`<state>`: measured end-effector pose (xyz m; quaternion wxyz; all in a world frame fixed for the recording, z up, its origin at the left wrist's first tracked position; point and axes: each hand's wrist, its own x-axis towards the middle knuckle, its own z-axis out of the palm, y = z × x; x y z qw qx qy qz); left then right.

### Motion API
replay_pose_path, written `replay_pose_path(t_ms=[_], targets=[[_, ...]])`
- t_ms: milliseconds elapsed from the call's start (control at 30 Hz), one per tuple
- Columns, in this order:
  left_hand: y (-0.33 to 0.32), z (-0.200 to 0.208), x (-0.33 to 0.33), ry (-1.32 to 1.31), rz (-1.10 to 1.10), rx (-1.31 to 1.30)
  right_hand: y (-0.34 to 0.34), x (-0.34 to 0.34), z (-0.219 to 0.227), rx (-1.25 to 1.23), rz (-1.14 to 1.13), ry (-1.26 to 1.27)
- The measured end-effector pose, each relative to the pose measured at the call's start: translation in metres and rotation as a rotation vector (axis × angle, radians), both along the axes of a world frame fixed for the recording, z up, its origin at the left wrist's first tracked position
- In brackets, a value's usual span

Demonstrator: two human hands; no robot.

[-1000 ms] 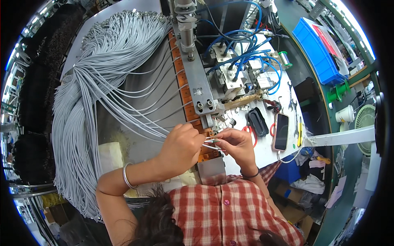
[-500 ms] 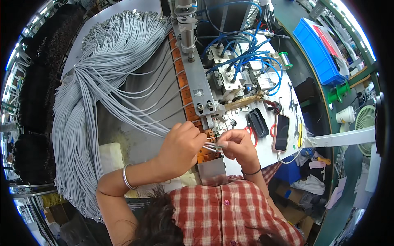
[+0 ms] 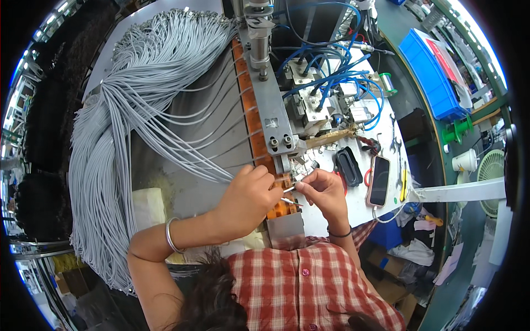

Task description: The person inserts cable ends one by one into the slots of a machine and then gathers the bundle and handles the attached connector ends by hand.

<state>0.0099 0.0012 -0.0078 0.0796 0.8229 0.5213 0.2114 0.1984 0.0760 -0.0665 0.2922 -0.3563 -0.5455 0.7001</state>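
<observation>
My left hand [image 3: 249, 197] is closed round several grey cables [image 3: 212, 172], which run to it from the big bundle at the left. Their stripped ends poke out past its fingers. Thumb and forefinger of my right hand [image 3: 327, 194] pinch the end of one of these cables, just right of the left hand. Another cable end [image 3: 291, 202] sticks out below it. Both hands are over the lower end of an orange fixture rail [image 3: 256, 129], where other single cables lie with their ends at its slots.
A large bundle of grey cables [image 3: 105, 182] covers the left side. Beyond the rail stands a metal press [image 3: 279, 113] with blue air hoses [image 3: 331, 80]. To the right lie a phone [image 3: 379, 181], a black oblong case [image 3: 348, 166], wrenches [image 3: 393, 144] and a yellow-handled tool [image 3: 404, 183].
The cable ends between my hands have spread apart, and my right fingers now pinch one end higher up. The left hand keeps its grip. The view has shifted slightly.
</observation>
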Motion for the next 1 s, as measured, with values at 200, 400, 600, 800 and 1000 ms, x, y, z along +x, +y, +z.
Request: replay_pose_path(t_ms=[200,400,600,800,1000], targets=[[0.0,-0.003,0.0,-0.001,0.067,0.002,0.002,-0.003,-0.007,-0.137,-0.013,-0.003],[-0.001,-0.009,-0.002,-0.016,0.056,-0.061,0.008,-0.001,-0.001,-0.189,0.168,-0.043],[0.0,-0.003,0.001,-0.035,0.101,0.012,-0.008,-0.005,0.006,0.107,-0.058,-0.065],[-0.004,0.002,0.0,-0.083,0.113,-0.01,-0.009,-0.004,0.01,0.079,-0.051,0.0],[-0.004,0.004,-0.001,-0.084,0.104,-0.039,-0.013,-0.007,0.009,0.004,-0.11,0.053]])
